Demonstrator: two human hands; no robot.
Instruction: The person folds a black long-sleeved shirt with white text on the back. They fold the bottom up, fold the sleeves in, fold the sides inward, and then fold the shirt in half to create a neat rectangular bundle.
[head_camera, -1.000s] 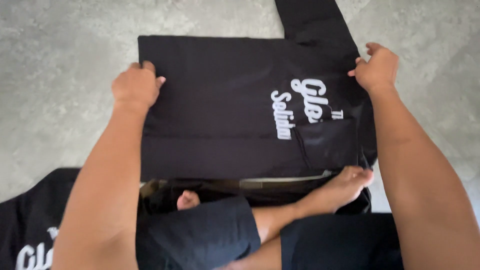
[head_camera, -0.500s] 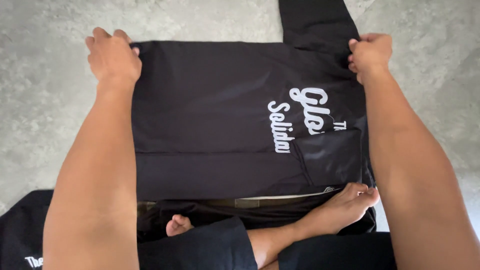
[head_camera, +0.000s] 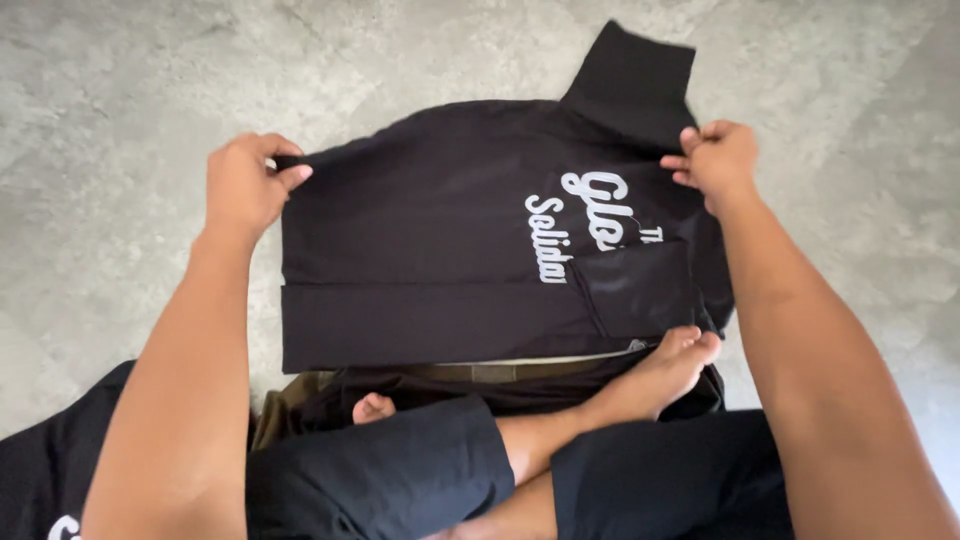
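Here, one black sweatshirt (head_camera: 430, 250) lies folded on the grey concrete floor (head_camera: 120, 80), just ahead of the person's crossed legs. Its long axis runs left to right, and a single sleeve cuff (head_camera: 630, 85) sticks out away from the person at the far right corner. White script lettering (head_camera: 580, 225) sits right of centre, turned sideways. Two hands are at work — the left hand (head_camera: 245, 185) pinches the far left corner of the cloth, thumb and fingers closed on it; the right hand (head_camera: 718, 160) pinches the far right edge beside the cuff, fingers likewise together on the fabric. A second black garment (head_camera: 45, 470) lies at the near left, and two bare feet show — one (head_camera: 665, 365) resting on the sweatshirt's near edge.
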